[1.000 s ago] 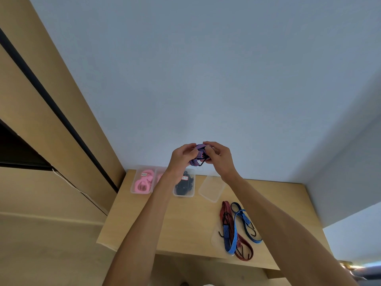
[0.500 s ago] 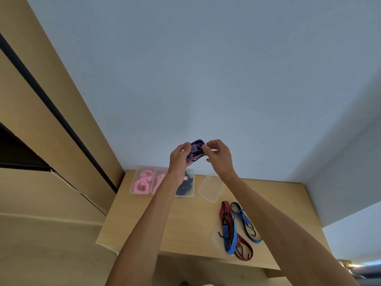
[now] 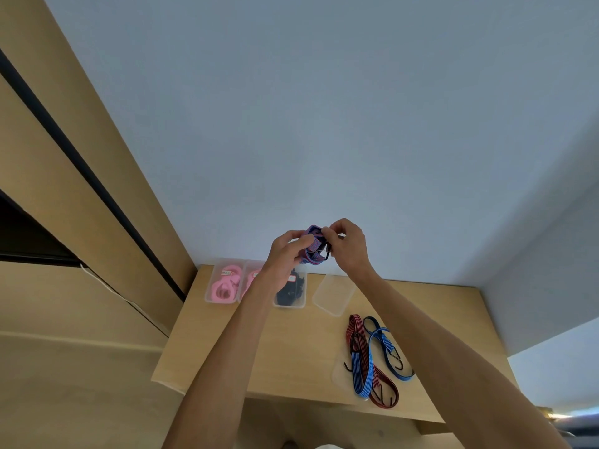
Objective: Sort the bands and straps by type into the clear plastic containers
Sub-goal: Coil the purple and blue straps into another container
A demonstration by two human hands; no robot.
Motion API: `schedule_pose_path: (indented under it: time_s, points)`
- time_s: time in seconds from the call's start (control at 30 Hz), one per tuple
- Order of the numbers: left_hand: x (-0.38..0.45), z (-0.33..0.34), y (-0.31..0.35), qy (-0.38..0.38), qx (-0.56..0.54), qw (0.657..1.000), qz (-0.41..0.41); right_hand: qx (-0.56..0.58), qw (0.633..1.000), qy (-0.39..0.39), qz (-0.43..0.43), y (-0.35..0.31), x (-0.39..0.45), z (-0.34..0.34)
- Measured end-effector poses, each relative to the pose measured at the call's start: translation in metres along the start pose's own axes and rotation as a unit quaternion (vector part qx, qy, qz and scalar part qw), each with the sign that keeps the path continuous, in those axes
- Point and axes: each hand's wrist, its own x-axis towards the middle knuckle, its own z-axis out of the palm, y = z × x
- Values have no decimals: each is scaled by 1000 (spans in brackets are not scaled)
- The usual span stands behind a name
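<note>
A bundled blue-and-red strap with a black hook [image 3: 313, 247] is held up in the air above the back of the table. My left hand [image 3: 287, 254] grips its left side and my right hand [image 3: 345, 243] pinches its top right. Below stand clear containers: one with pink bands [image 3: 224, 285], a second with pink bands [image 3: 251, 278] partly behind my left arm, and one with black straps [image 3: 291, 291]. An empty clear container [image 3: 334, 293] lies to their right. A red strap [image 3: 372, 367] and a blue strap [image 3: 387, 348] with hooks lie loose at the front right.
The wooden table [image 3: 285, 351] stands in a corner against a pale wall [image 3: 324, 124]. Wooden panelling with a dark gap [image 3: 81, 163] rises on the left. A clear lid [image 3: 340, 372] lies under the loose straps near the table's front edge.
Both hands have kept working the bundle in the air, with small shifts of the fingers. The straps on the table lie as before.
</note>
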Motion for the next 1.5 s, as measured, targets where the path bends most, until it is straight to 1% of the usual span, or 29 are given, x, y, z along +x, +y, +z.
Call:
schedule_pose_path:
  time_s: [0.1,0.17,0.27,0.37,0.5,0.57,0.67,0.77,0.8,0.9,1.0,1.07,1.13,1.2,1.23,1.27,1.33,1.5]
  points:
    - [0,-1,-1,1,29,1000,6,8,1000,-4,0,2,-1,-1]
    - [0,3,-2,27,40,999,9,6,1000,11,-1,4,-2,-1]
    - [0,6,0,71,25,997,11,-1,999,43,-5,7,0,-1]
    - [-1,8,-3,55,23,998,17,-53,996,59,-35,3,3,-1]
    - [0,9,-5,79,30,996,21,-82,991,33,-100,-1,2,2]
    - [0,10,-6,77,41,996,24,-115,985,21,-130,1,1,3]
    - [-1,10,-10,76,51,995,33,-166,973,13,-161,1,4,0]
    - [-1,9,-14,81,69,993,59,-196,965,-26,-174,-1,7,-1]
    - [-1,9,-14,82,77,991,72,-180,969,-43,-165,-1,8,-2]
    - [-1,5,-13,89,94,987,97,-60,989,-89,-98,-4,9,-7]
    - [1,0,-10,82,57,989,110,51,991,-122,-35,-7,8,-11]
    - [1,1,-7,70,44,989,119,92,987,-133,8,-7,10,-10]
    - [1,1,-5,63,42,989,127,143,975,-151,73,-6,12,-8]
    - [0,1,-3,51,49,988,138,226,948,-174,142,-2,12,-8]
    - [0,1,-3,44,59,987,141,250,937,-181,165,-1,12,-10]
    - [0,1,-3,38,70,986,145,254,934,-184,171,0,12,-11]
    - [-1,3,-4,36,88,984,152,238,943,-179,151,2,11,-10]
    - [0,8,-6,23,105,984,144,235,956,-110,133,11,5,-6]
